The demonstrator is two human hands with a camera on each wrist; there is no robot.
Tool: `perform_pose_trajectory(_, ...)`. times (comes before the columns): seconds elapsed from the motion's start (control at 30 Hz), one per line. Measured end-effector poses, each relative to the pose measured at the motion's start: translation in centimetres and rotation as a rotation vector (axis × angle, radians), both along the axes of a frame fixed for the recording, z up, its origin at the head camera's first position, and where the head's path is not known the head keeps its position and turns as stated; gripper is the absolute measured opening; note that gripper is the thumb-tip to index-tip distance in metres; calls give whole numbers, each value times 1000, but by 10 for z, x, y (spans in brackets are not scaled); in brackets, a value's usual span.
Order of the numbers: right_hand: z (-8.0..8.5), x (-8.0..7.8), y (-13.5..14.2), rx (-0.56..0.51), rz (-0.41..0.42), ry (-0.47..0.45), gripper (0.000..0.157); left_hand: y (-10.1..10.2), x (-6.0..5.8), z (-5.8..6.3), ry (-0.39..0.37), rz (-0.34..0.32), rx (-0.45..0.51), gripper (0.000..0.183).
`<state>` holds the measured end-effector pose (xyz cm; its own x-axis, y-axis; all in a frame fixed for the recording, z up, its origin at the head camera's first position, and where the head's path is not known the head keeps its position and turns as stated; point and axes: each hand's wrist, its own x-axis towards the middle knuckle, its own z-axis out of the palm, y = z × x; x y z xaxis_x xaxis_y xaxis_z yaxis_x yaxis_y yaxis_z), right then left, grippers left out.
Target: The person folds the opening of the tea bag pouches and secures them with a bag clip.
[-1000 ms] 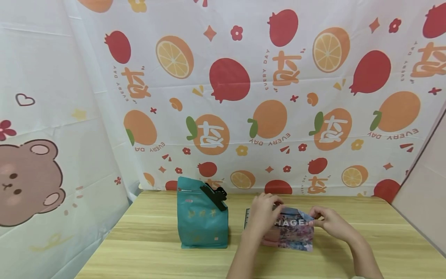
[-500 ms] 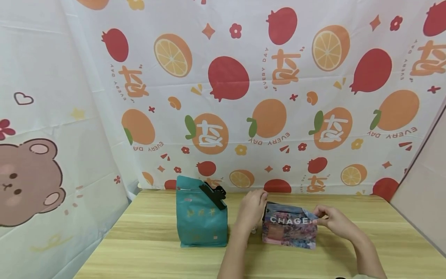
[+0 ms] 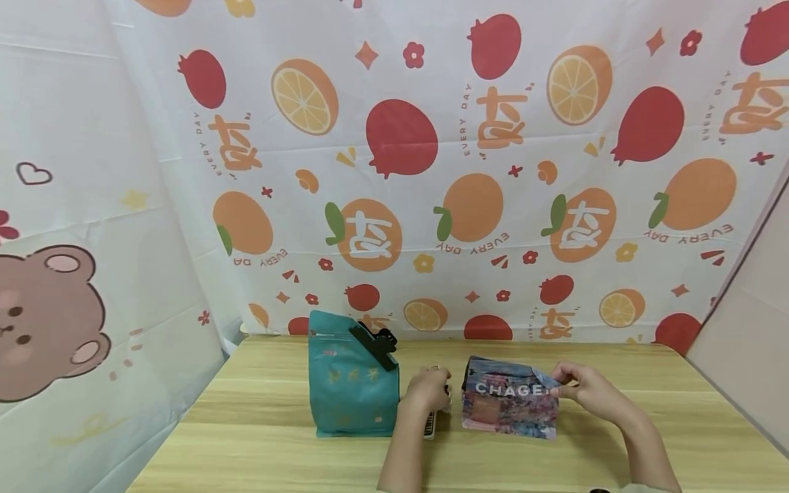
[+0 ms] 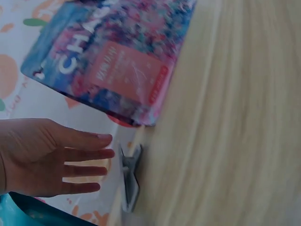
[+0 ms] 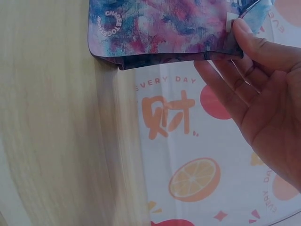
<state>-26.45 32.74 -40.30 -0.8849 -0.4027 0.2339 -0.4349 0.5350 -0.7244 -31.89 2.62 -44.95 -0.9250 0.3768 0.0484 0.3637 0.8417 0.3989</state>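
My right hand (image 3: 582, 394) pinches the folded top corner of a colourful bag (image 3: 509, 409) lettered CHAGE. In the right wrist view the thumb lies on the bag's front at that corner, with fingers behind. My left hand (image 4: 51, 157) is left of this bag, its fingers straight and slightly spread. Close to those fingertips a grey clip (image 4: 131, 179) rests on the table, apart from them in the left wrist view. In the head view the hand partly hides the clip, whose striped black-and-white part (image 3: 429, 426) shows below it.
A teal bag (image 3: 354, 394) stands upright just left of the left hand. A black clip (image 3: 376, 346) grips its slanted top corner. The wooden table (image 3: 265, 418) ends at a fruit-printed cloth (image 3: 394, 205) behind, and a bear-printed cloth (image 3: 148, 287) hangs at left.
My left hand has left the colourful bag's top, moving left and down beside the grey clip. The right hand keeps its pinch on the corner, and the bag has shifted only slightly.
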Motion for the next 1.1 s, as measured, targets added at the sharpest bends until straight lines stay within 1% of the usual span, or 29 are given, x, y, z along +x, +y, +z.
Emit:
perform_pose_trajectory(0.03, 0, 0, 0, 0, -1, -1, 5, -1, 1, 2, -17, 7, -2, 38)
perform_pose_trajectory(0.07, 0, -1, 0, -2, -2, -4, 5, -1, 3, 6, -35, 17, -6, 37)
perform_pose_trajectory(0.1, -1, -1, 1, -2, -5, -7, 5, 0, 10, 19, -70, 45, -11, 36)
perform_pose_trajectory(0.2, 1, -3, 1, -2, -9, -13, 6, -2, 20, 32, -61, 59, 12, 31)
perform_pose_trajectory(0.27, 1, -5, 2, -3, -5, -1, 7, -2, 24, 38, -59, 63, 21, 32)
perform_pose_trajectory(0.33, 1, -6, 2, -5, 2, 10, 7, -2, 26, 40, -57, 67, 22, 34)
perform_pose_trajectory(0.43, 0, -7, 3, -12, 14, 14, 7, 0, 26, 40, -44, 65, -6, 38)
perform_pose_trajectory(0.57, -2, -9, 4, -19, 21, -3, 6, 3, 24, 37, -14, 40, -53, 38)
perform_pose_trajectory(0.7, -3, -8, 4, -27, 27, -5, 6, 2, 25, 38, 3, 19, -42, 35)
perform_pose_trajectory(0.8, -2, -8, 3, -37, 36, 2, 6, 1, 25, 39, 10, 6, -16, 36)
perform_pose_trajectory(0.9, -1, -7, 3, -45, 39, 2, 5, -1, 25, 41, -30, -22, 46, 37)
perform_pose_trajectory(1.03, 0, -7, 2, -44, 37, -9, 5, -4, 26, 44, -137, -65, 139, 38)
perform_pose_trajectory(1.1, 0, -7, 2, -41, 29, -13, 5, -5, 27, 44, -170, -74, 148, 36)
